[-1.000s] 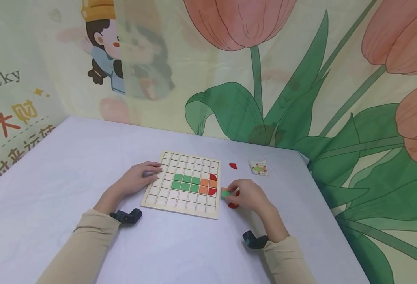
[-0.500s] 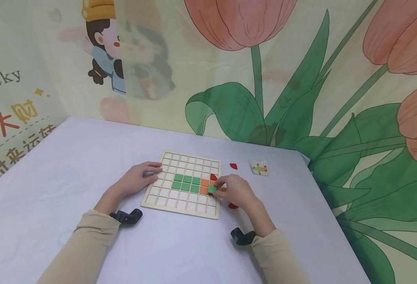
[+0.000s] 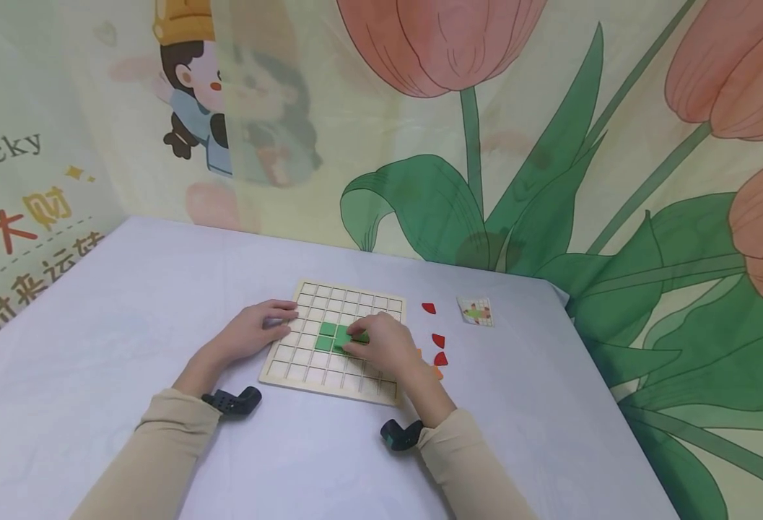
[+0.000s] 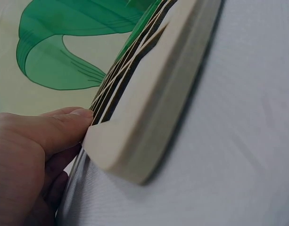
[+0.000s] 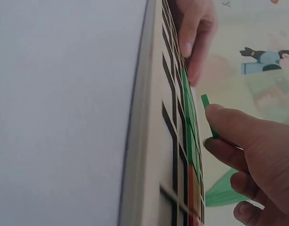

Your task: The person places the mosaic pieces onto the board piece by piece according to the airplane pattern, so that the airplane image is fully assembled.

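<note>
A pale wooden grid board (image 3: 349,296) lies on the white-covered table. My left hand (image 3: 254,330) rests at its left edge, fingers touching the frame. In the left wrist view, the left thumb (image 4: 71,125) lies along the board's corner. My right hand (image 3: 386,348) pinches a green square tile (image 5: 209,117) between thumb and finger. The tile stands a little above the board in the right wrist view. Green tiles (image 3: 325,343) fill middle cells of the grid, and the right hand covers part of that row. Orange and red pieces set at the board's right show partly in the right wrist view.
Right of the board lie several loose pieces: a red quarter-round piece (image 3: 429,308) farther back, two more red ones nearer, and orange bits partly behind the right wrist. A small picture card (image 3: 476,311) with a grid pattern lies toward the back right. A printed cloth hangs behind.
My right hand has carried the green tile leftward, from the loose pieces at the right to over the green tiles at mid-board. The left hand stays at the board's left edge.
</note>
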The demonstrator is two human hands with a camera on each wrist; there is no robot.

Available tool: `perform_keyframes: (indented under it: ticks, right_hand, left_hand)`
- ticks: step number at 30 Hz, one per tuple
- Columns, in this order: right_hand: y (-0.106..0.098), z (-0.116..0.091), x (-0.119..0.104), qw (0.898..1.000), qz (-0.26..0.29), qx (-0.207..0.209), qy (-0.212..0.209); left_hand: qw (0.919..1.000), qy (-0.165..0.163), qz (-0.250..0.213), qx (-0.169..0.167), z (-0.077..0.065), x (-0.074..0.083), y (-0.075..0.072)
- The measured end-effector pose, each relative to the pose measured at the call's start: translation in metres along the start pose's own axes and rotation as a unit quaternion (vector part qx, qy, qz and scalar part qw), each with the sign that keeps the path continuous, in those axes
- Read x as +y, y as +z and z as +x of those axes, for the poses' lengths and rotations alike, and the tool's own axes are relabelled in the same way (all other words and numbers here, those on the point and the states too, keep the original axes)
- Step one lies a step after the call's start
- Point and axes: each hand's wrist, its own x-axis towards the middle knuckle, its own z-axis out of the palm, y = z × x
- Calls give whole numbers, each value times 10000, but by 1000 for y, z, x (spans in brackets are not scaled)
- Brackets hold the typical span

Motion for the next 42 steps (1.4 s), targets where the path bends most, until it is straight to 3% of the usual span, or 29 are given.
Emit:
perform_keyframes:
  ticks: [11, 17, 29, 42]
  right_hand:
    - [17, 18, -28, 9992, -363, 71, -162]
    - [26, 22, -35, 9984, -446, 118, -314]
    - [29, 21, -42, 9976, -629, 205, -182]
    - [32, 22, -47, 9991, -275, 318, 56]
  left_hand:
    - [10000, 57, -38, -32, 0, -2, 4]
    - [10000, 32, 2, -53, -2, -2, 6]
    - [9999, 118, 38, -30, -1, -3, 5]
    - [9997, 119, 225, 38, 0, -1, -1]
